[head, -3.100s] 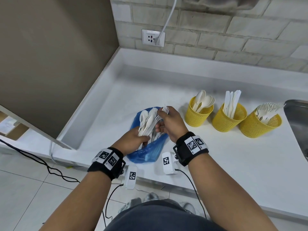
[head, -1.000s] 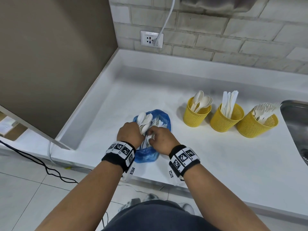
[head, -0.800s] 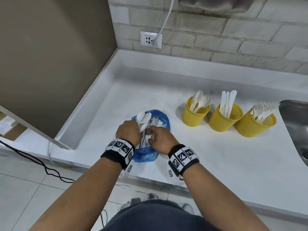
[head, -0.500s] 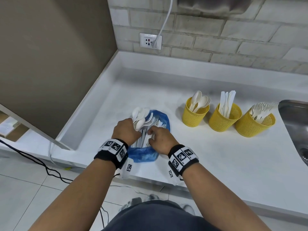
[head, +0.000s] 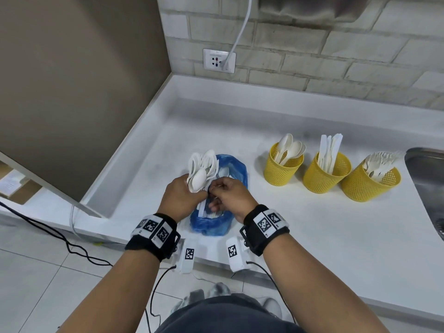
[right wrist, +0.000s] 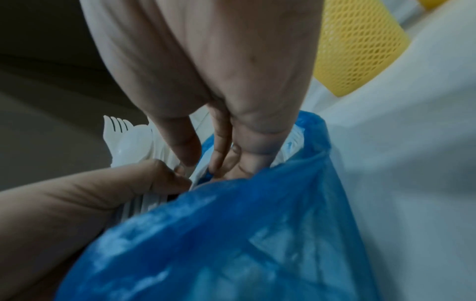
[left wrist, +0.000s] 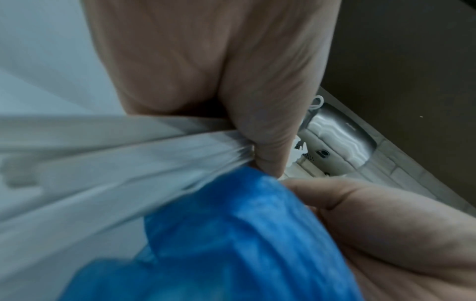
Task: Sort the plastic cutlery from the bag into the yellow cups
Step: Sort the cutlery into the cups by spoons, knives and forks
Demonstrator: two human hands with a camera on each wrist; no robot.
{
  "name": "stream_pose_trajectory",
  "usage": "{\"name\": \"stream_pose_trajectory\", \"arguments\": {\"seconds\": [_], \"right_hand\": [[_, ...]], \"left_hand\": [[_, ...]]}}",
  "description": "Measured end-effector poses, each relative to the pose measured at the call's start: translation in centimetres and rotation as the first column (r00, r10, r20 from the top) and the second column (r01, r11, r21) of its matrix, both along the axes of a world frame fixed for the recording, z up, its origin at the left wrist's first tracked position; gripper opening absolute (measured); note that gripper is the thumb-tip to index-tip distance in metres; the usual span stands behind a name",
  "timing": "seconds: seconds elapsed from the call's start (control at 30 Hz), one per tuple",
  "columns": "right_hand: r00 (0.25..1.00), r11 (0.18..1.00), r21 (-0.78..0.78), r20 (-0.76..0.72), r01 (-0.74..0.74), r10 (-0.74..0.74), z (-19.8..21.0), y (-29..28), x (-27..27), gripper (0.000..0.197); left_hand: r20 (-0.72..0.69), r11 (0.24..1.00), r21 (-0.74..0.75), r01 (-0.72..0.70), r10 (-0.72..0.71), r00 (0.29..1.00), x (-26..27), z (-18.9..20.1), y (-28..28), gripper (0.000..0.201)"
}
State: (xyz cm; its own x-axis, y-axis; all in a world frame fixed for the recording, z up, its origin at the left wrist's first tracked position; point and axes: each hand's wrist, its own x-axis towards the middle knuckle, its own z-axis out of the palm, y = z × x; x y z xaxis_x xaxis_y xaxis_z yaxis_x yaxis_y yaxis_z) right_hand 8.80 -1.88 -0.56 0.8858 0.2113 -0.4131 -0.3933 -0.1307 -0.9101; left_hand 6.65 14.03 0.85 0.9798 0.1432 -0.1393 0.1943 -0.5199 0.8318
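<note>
Where the blue bag point(head: 217, 223) lies on the white counter point(head: 312, 236), near its front edge, a bundle of white plastic cutlery point(head: 201, 170) stands up out of its mouth, spoon bowls on top. The left hand point(head: 179, 198) grips this bundle, fingers wrapped round the handles; the left wrist view shows the same grip, with the pale handles point(left wrist: 115, 154) running under the curled fingers point(left wrist: 265, 130) and the blue plastic just below. Just beside it, touching the bundle, the right hand point(head: 231, 194) reaches into the bag's opening with fingers bent; in the right wrist view its fingertips point(right wrist: 190, 150) pinch at the white pieces inside the bag, next to a fork's tines point(right wrist: 115, 122), though which piece they hold cannot be told.

To the right of the bag, apart from it, three yellow mesh cups stand in a row: the nearest cup point(head: 282, 169) holds spoons, the middle cup point(head: 324, 176) holds knives, and the far cup point(head: 370, 182), tilted, holds forks. Beyond that cup lies the rim of a steel sink point(head: 427, 169). On the brick wall behind is a socket point(head: 218, 60) with a white cable point(head: 240, 32) plugged in.
</note>
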Motion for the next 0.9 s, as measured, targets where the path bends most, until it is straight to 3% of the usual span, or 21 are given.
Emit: {"name": "stream_pose_trajectory", "arguments": {"seconds": [0.07,0.23,0.47,0.7,0.9], "right_hand": [[0.999,0.997,0.063,-0.026,0.039,-0.038,0.1,0.0,-0.1,0.005],[0.993,0.985,0.152,-0.099,0.086,-0.072,0.3,0.3,0.2,0.022],[0.960,0.924,0.289,-0.201,0.249,-0.196,1.0,-0.3,0.4,0.002],[0.976,0.954,0.204,-0.054,0.219,-0.212,1.7,-2.0,0.9,0.020],[0.966,0.959,0.166,0.084,0.229,-0.245,2.9,-3.8,1.5,0.020]], "left_hand": [[0.032,0.998,0.050,0.023,-0.024,0.999,-0.5,0.5,-0.4,0.020],[0.037,0.998,0.039,0.059,-0.060,0.997,-0.9,0.9,-1.2,0.020],[-0.004,0.994,-0.105,0.025,-0.025,1.000,-0.6,0.6,-1.1,0.026],[-0.022,0.970,-0.133,0.203,-0.207,0.978,0.3,1.3,-2.2,0.026],[0.097,0.986,-0.077,0.151,-0.143,0.985,1.1,2.0,-4.8,0.039]]}}
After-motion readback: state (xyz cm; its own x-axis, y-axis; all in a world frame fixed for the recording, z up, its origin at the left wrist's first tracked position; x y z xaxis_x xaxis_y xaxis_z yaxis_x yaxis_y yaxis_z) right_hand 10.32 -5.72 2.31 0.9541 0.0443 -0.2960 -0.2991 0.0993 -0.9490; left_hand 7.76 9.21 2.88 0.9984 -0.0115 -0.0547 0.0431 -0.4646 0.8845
